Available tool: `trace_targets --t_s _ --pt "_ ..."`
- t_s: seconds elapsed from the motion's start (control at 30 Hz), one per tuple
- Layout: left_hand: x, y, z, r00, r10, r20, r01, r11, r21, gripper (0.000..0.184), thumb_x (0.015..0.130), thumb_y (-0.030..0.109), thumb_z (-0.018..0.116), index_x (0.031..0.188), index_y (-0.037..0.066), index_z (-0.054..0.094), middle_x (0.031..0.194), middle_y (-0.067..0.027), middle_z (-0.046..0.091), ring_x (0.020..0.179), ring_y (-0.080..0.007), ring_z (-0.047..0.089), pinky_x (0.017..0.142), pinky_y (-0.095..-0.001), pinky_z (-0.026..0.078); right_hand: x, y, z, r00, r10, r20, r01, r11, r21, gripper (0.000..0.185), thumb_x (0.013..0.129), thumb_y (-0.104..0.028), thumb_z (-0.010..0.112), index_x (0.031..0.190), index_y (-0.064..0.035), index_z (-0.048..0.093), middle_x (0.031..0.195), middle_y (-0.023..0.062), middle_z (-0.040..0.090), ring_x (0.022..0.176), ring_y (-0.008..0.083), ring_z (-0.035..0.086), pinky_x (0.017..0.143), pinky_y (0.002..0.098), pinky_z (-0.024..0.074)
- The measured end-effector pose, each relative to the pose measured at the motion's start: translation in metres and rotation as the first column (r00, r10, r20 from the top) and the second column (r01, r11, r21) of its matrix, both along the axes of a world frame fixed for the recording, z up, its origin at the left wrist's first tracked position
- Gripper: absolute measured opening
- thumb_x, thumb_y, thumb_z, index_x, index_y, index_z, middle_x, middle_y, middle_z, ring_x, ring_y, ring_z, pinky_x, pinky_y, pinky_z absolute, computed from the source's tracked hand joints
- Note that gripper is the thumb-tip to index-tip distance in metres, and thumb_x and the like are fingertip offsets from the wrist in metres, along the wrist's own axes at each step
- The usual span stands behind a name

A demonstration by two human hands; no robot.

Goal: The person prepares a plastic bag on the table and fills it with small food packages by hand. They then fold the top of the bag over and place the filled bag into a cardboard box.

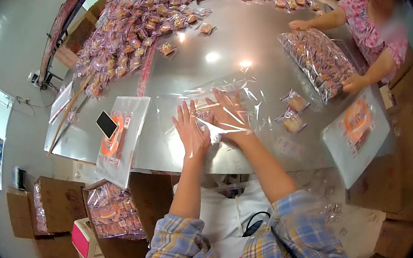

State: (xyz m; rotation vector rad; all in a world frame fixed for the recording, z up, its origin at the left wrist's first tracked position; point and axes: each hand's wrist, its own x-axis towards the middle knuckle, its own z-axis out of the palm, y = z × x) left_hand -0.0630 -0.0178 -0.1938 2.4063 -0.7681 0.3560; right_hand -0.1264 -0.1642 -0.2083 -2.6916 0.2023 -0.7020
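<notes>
Clear plastic film (257, 100) lies on the metal table (249, 36), before us. Left hand (192, 131): fingers splayed; right hand (230, 112): fingers extended, spacing lost in glare. We'd smooth it with flat palms, outward, gently, lest it crease.

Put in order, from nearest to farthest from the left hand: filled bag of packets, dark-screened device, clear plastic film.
1. Clear plastic film, right at the left hand.
2. Dark-screened device, to the left, on printed bags.
3. Filled bag of packets, far right, held by the co-worker.
</notes>
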Motion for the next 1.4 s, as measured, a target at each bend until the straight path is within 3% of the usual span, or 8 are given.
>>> trace_targets --t_s 0.17,0.3,0.37,0.53,0.67,0.97,1.1,1.4 --pt "0.014 0.012 -0.033 1.000 0.021 0.015 -0.012 0.903 -0.429 0.077 0.096 0.037 0.062 0.159 0.003 0.033 0.160 -0.0270 0.038 0.149 -0.0437 0.031 0.122 -0.0643 0.011 0.000 -0.006 0.006 0.970 -0.139 0.198 0.111 0.983 0.145 0.064 0.096 -0.034 0.054 0.155 -0.0104 0.046 0.164 0.0187 0.037 0.153 0.0364 0.031 0.125 0.0642 0.0136" --pt "0.005 0.023 -0.026 0.977 -0.001 0.214 -0.010 0.999 0.048 0.060 0.097 0.039 0.060 0.145 0.003 0.053 0.156 -0.0259 0.041 0.147 -0.0469 0.032 0.122 -0.0655 0.011 -0.003 0.002 -0.010 0.976 -0.113 -0.188 0.108 0.993 -0.037 0.064 0.099 -0.040 0.052 0.156 -0.0102 0.045 0.162 0.0179 0.039 0.152 0.0381 0.032 0.124 0.0634 0.0140" --pt "0.012 0.028 -0.039 0.997 0.037 0.070 -0.049 0.981 0.186 0.056 0.099 0.043 0.057 0.140 0.006 0.059 0.160 -0.0260 0.036 0.151 -0.0469 0.027 0.123 -0.0664 0.008 -0.007 0.002 -0.024 0.969 -0.095 -0.227 0.091 0.995 -0.027 0.065 0.099 -0.041 0.053 0.155 -0.0104 0.045 0.161 0.0185 0.041 0.152 0.0381 0.032 0.125 0.0627 0.0131" --pt "0.021 0.055 -0.024 0.984 0.142 -0.111 -0.082 0.901 0.427 0.085 0.099 0.058 0.048 0.162 0.005 0.030 0.167 -0.0271 0.025 0.156 -0.0434 0.021 0.121 -0.0698 0.004 0.001 -0.010 0.025 0.790 -0.147 -0.595 0.063 0.985 -0.160 0.064 0.101 -0.047 0.051 0.152 -0.0099 0.049 0.159 0.0184 0.044 0.152 0.0373 0.032 0.127 0.0577 0.0129" --pt "0.028 0.064 -0.024 0.986 0.139 -0.097 -0.077 0.875 0.477 0.087 0.099 0.062 0.045 0.164 0.008 0.026 0.168 -0.0255 0.025 0.157 -0.0396 0.019 0.124 -0.0651 0.005 0.008 -0.014 -0.035 0.969 -0.058 -0.241 0.043 0.997 -0.065 0.064 0.102 -0.051 0.045 0.156 -0.0158 0.047 0.165 0.0194 0.034 0.156 0.0351 0.026 0.129 0.0559 0.0072" --pt "0.049 0.104 -0.003 0.975 0.030 -0.222 0.083 0.870 0.485 0.093 0.096 0.071 0.049 0.164 0.011 0.029 0.168 -0.0267 0.022 0.158 -0.0412 0.017 0.128 -0.0505 0.008 0.018 -0.023 -0.056 0.946 -0.123 -0.300 0.058 0.975 -0.216 0.080 0.100 -0.065 0.040 0.163 -0.0173 0.033 0.171 0.0121 0.023 0.159 0.0332 0.015 0.129 0.0573 0.0013" --pt "0.046 0.108 -0.023 0.988 0.064 -0.143 0.015 0.870 0.493 0.102 0.092 0.077 0.050 0.164 0.010 0.026 0.169 -0.0293 0.016 0.159 -0.0425 0.010 0.128 -0.0515 0.003 0.020 -0.008 -0.038 0.952 -0.151 -0.267 0.123 0.985 -0.119 0.098 0.090 -0.082 0.043 0.161 -0.0155 0.038 0.169 0.0169 0.027 0.158 0.0378 0.019 0.127 0.0611 0.0034" --pt "0.040 0.105 -0.009 0.987 0.046 -0.152 0.041 0.852 0.522 0.106 0.089 0.082 0.050 0.165 0.013 0.026 0.168 -0.0311 0.016 0.160 -0.0407 0.006 0.127 -0.0552 0.000 0.024 -0.016 -0.030 0.934 -0.098 -0.343 0.038 0.983 -0.177 0.099 0.089 -0.082 0.046 0.166 -0.0227 0.026 0.170 0.0176 0.024 0.159 0.0380 0.013 0.127 0.0593 0.0047"
